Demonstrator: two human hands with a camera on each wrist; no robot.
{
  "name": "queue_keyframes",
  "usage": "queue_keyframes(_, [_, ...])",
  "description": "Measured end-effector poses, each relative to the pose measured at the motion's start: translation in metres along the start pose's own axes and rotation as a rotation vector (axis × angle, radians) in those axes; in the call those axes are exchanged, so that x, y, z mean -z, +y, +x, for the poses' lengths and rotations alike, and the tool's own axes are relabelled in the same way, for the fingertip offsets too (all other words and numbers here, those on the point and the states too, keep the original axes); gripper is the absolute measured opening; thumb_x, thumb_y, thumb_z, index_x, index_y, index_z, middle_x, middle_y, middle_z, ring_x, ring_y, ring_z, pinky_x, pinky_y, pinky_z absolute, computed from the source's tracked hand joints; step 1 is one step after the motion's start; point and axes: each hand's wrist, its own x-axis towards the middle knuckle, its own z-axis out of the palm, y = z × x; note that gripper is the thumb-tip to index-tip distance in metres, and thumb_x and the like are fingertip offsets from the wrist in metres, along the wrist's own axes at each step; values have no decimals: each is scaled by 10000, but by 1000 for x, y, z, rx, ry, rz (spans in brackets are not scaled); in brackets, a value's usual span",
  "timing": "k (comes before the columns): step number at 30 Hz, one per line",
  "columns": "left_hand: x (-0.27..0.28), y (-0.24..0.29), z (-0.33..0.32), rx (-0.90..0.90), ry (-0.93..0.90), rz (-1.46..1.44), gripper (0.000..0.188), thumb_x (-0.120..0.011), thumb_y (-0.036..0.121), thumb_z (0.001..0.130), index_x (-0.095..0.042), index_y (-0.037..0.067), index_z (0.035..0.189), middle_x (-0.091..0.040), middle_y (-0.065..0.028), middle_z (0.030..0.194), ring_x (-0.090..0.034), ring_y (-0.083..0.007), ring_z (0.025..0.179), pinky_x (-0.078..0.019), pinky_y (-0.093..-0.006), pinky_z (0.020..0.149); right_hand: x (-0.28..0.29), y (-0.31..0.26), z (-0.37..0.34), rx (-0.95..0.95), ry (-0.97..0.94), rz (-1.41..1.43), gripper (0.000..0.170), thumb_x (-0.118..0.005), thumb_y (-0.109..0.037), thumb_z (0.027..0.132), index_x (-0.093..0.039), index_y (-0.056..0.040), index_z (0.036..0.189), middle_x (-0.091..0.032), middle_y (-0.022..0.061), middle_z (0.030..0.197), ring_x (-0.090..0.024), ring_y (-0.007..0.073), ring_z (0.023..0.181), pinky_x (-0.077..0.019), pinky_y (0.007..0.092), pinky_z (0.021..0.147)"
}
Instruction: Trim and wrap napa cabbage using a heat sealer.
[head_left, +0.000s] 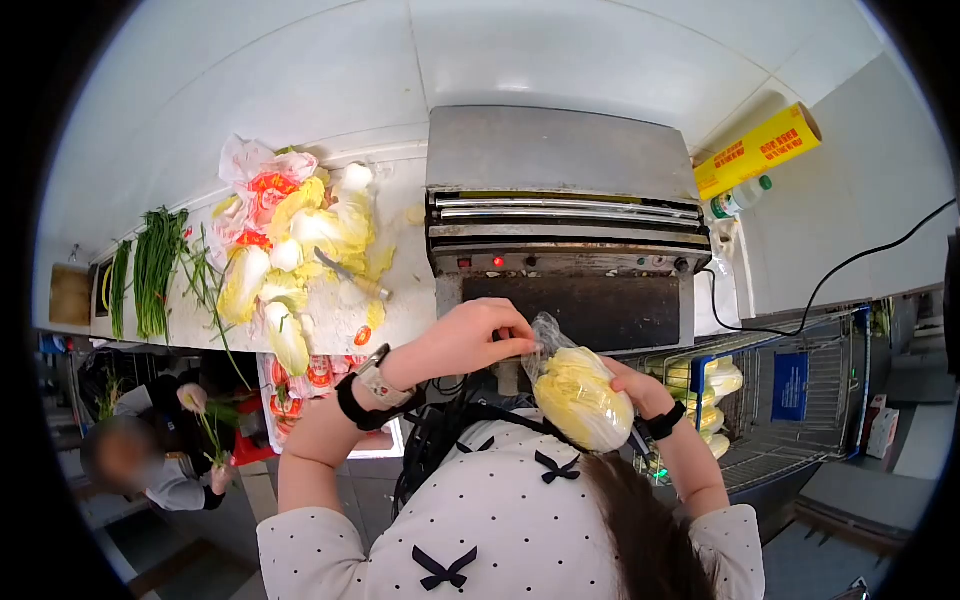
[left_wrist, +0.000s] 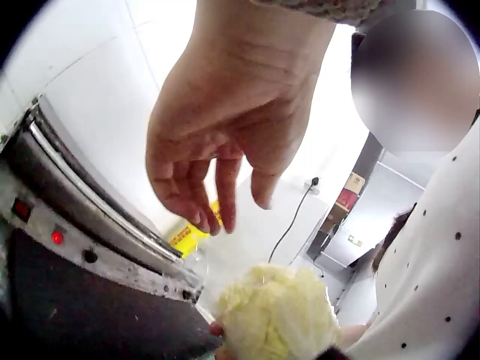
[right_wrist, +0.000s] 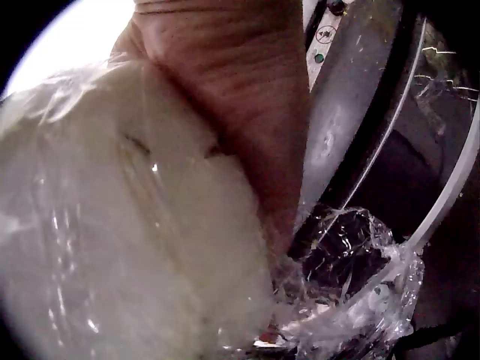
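Observation:
A pale yellow napa cabbage (head_left: 585, 400) in clear plastic film is held up in front of the person's chest. The right hand (head_left: 643, 388) grips it from the side; in the right wrist view that hand (right_wrist: 232, 97) lies against the wrapped white base of the cabbage (right_wrist: 127, 217). Loose film (head_left: 546, 335) sticks up at the cabbage's left end. Fingertips of the left hand (head_left: 485, 335) are right at this film. In the left wrist view the left hand (left_wrist: 232, 127) hangs above the cabbage (left_wrist: 277, 311), fingers loosely bent, thumb apart from them.
Behind the hands stands a wrapping machine (head_left: 565, 215) with a lit red light and a dark plate (head_left: 580, 308). Cabbage leaves (head_left: 320, 225), a knife (head_left: 350, 272) and green stalks (head_left: 160, 270) lie on the left counter. A cart (head_left: 800, 400) with cabbages stands right; another person (head_left: 170, 450) is left.

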Motion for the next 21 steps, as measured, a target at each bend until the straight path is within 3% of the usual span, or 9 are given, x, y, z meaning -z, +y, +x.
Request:
queue_keyframes(1, [-8,-8,1,90,-6,-30,168,-636,217,798,-648,54,836,-574,-69,792,-554,-205,734,-462,-298,640,0,0,0,10,4,12,982,-758,-365,633,-235,7,1376,-398,131,1339,-416,203,1221,-317,308,1022])
queue_keyframes(4, [-21,-15,3,9,0,-134,191,-634,237,801,-646,63,881,-570,-72,778,-553,-200,707,-455,-292,629,2,3,-5,40,25,39,956,-742,-349,649,-234,12,1375,-405,135,1333,-424,205,1214,-326,309,1017])
queue_keyframes(7, [-30,-18,11,-94,90,63,207,-646,227,804,-648,86,955,-556,-60,810,-535,-142,668,-442,-263,574,16,9,-7,54,44,40,943,-734,-333,654,-234,17,1373,-410,136,1328,-431,206,1208,-335,308,1011])
queue_keyframes(13, [-31,-25,28,226,-140,-90,241,-652,226,800,-640,56,972,-565,-40,719,-506,-100,644,-421,-245,585,18,7,-9,73,37,56,921,-729,-293,653,-240,10,1372,-430,131,1311,-453,201,1191,-357,298,995])
queue_keyframes(16, [-28,-32,34,199,-329,-179,208,-624,167,806,-645,28,960,-577,-33,697,-498,-82,650,-422,-241,603,26,10,-9,55,42,54,920,-732,-287,653,-240,6,1373,-436,128,1306,-461,200,1184,-366,292,987])
queue_keyframes(21, [-18,-40,36,160,-412,-378,185,-563,98,810,-652,-1,940,-600,-35,730,-503,-109,666,-422,-253,667,16,0,-12,41,62,104,946,-751,-281,644,-227,-4,1382,-430,124,1314,-456,199,1188,-360,293,991])
